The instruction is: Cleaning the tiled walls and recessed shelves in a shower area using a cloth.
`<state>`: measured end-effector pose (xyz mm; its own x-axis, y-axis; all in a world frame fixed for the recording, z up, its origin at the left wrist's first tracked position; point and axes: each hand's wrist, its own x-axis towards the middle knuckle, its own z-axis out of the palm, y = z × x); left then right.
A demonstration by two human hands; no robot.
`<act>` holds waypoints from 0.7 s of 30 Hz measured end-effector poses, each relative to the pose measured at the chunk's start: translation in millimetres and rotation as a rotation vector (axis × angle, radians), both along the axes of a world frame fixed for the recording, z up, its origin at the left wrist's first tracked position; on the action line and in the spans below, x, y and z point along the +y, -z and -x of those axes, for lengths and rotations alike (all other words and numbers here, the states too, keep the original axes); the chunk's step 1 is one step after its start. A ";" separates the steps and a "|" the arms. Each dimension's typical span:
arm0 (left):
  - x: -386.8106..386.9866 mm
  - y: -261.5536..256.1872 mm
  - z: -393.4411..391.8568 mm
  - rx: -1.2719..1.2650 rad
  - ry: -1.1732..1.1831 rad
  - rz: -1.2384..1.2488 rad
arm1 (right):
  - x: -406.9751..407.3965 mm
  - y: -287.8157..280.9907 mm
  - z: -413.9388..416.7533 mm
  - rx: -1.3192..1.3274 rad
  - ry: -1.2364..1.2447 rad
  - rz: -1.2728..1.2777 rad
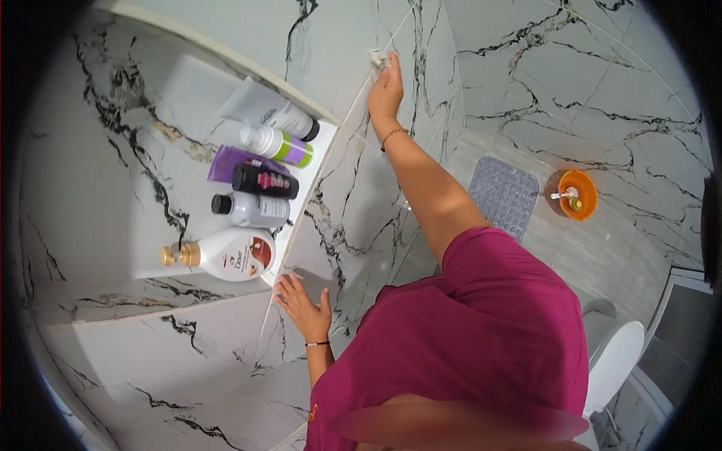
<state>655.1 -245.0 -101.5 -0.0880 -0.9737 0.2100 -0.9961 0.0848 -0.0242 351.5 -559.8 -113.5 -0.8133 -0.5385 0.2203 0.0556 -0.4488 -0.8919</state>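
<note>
My right hand (386,96) reaches up at the upper middle, against the marble-patterned wall tiles. At its fingertips it grips a small, crumpled whitish cloth or wipe (379,59), partly blurred. My left hand (304,310) is at the lower corner of the wall niche, fingers spread, holding nothing; whether it touches the tile I cannot tell. Closest to it in the niche is a white Dove pump bottle (240,255) with a gold pump. Beyond that are a grey-white bottle (265,209), a black bottle (266,180), a purple tube (225,163), a green-and-purple-labelled bottle (282,147) and a pale tube (282,115).
On the floor to the right lie a grey textured bath mat (503,194) and an orange bucket (592,197) holding a brush-like item and a small container. A white toilet (620,349) stands at the lower right. The niche's raised edge (307,211) runs beside the bottles.
</note>
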 end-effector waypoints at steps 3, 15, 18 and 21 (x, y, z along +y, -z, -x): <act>-2.8 12.6 -0.1 -0.015 -0.056 0.036 | -3.2 -10.4 4.5 0.050 -0.024 0.069; -51.8 48.6 87.0 0.443 -0.469 0.511 | -92.8 -61.6 107.6 0.714 0.193 0.391; -74.9 33.1 101.4 0.928 -0.699 0.531 | -130.7 -60.5 153.9 0.452 0.259 0.270; -89.5 3.3 121.8 1.516 -0.865 0.498 | -138.3 -69.2 169.0 0.084 0.054 0.124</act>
<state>533.3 -334.5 -104.8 0.8767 -0.4637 -0.1281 0.0687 -0.1429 0.9873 182.4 -698.2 -44.3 -0.8162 -0.4592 0.3506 -0.0439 -0.5557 -0.8302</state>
